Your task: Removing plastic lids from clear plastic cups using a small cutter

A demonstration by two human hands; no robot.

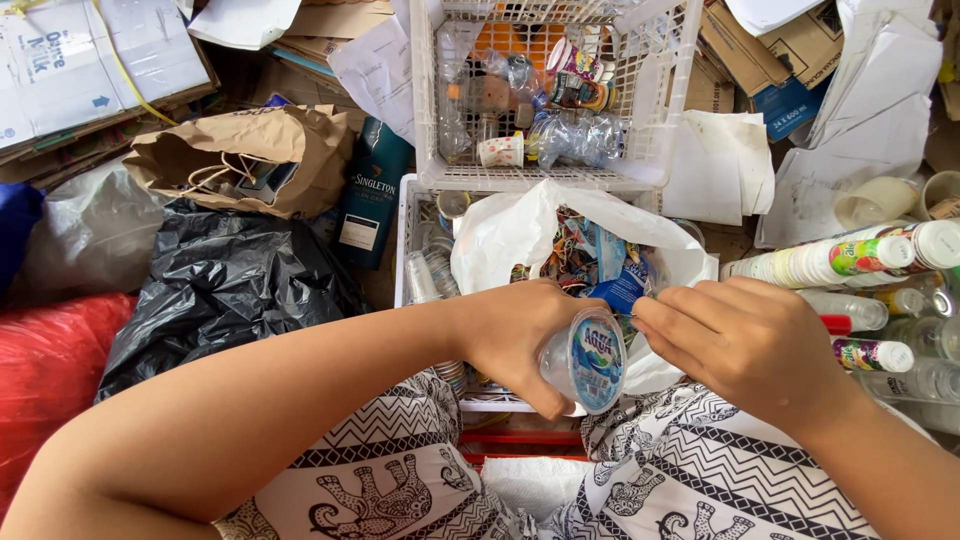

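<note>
Head view: both hands on a clear plastic cup over a lap in elephant-print cloth.

Left hand [520, 335] grips the plastic cup [585, 362] around its side, sealed lid facing the camera. Right hand [745, 345] pinches at the lid's edge, fingers bunched tight. Cup sits just in front of a white plastic bag [510, 235] of wrappers in a white basket [405, 240]. Second basket [428, 100] behind holds bottles. Black bag [220, 285] left; stacked bottles [850, 262] right.
</note>
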